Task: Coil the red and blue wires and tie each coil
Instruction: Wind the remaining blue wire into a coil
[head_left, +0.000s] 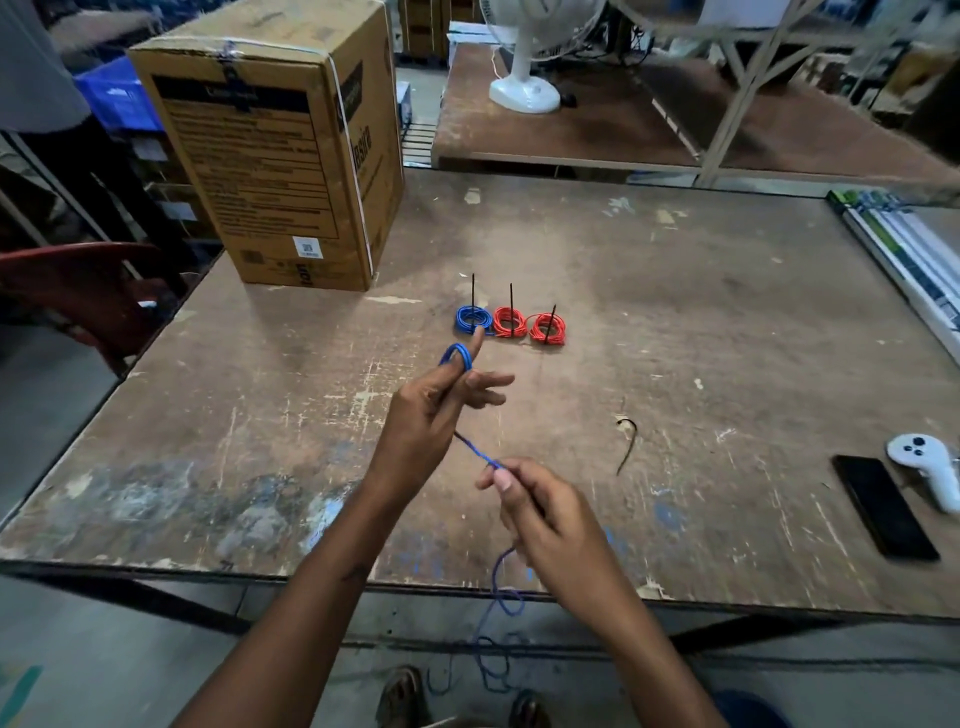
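Between your left hand (431, 410) and right hand (540, 509), the blue wire (478, 453) blurs, and inside your right fingers (514, 486) it vanishes, so you cannot tell how they pinch it. Below those fingers its loose length drops past the table (727, 322) edge into a tangle too dim to trace. Past your left fingertips, the ties on the coils (511, 323) are too small to judge. Your forearms are cut off by the bottom edge.

Blue wire (480, 456) loops around raised fingers; one blue coil (473, 319), two red coils (529, 327) lie tied.
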